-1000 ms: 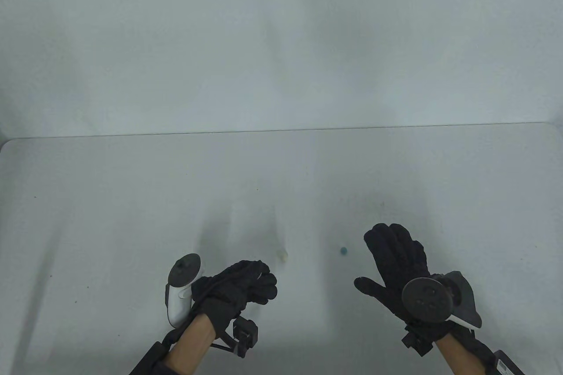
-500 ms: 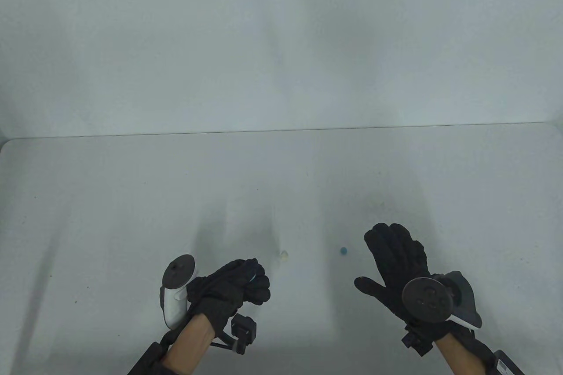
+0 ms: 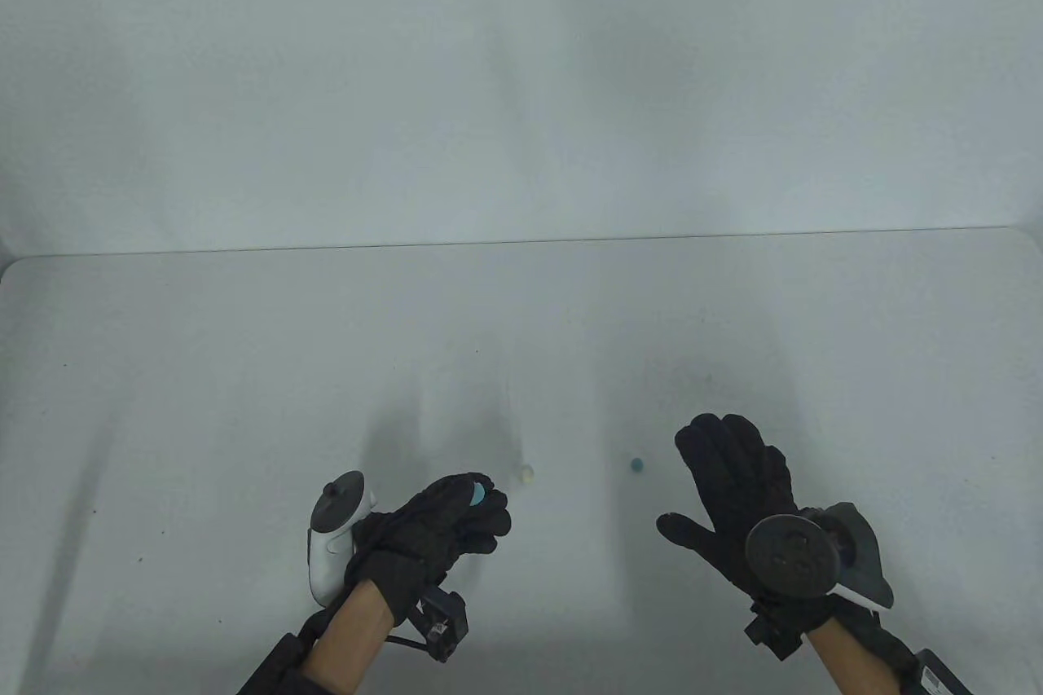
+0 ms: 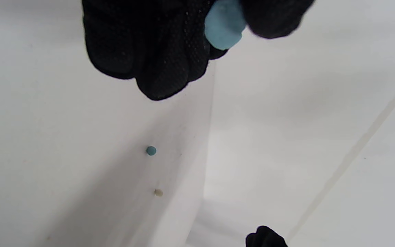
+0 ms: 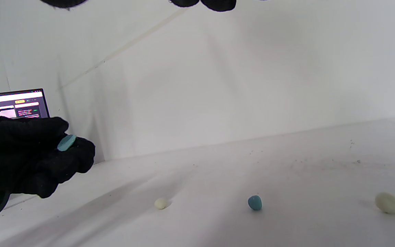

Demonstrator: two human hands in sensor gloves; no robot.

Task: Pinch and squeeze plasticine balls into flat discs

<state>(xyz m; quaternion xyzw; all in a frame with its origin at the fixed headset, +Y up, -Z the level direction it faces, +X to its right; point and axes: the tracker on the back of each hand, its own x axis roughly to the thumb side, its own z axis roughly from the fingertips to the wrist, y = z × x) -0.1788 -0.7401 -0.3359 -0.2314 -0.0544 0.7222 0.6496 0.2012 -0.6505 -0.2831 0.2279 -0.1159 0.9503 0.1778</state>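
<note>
My left hand (image 3: 486, 503) pinches a light blue plasticine piece (image 3: 478, 492) between thumb and fingertips, just above the table. In the left wrist view the piece (image 4: 224, 25) looks partly squashed; the right wrist view shows its thin edge (image 5: 66, 142). My right hand (image 3: 691, 483) is open, fingers spread, palm down, and holds nothing. A small cream ball (image 3: 526, 472) and a small dark blue ball (image 3: 636, 465) lie on the table between the hands. The right wrist view also shows a larger cream ball (image 5: 388, 203) to the right of the dark blue ball (image 5: 254, 202).
The white table (image 3: 244, 369) meets a white back wall along its far edge (image 3: 521, 241). A laptop screen (image 5: 12, 104) shows behind my left hand in the right wrist view.
My left hand shifted slightly left, then back, and turned. The light blue piece now shows plainly at its fingertips. My right hand and the balls have not moved.
</note>
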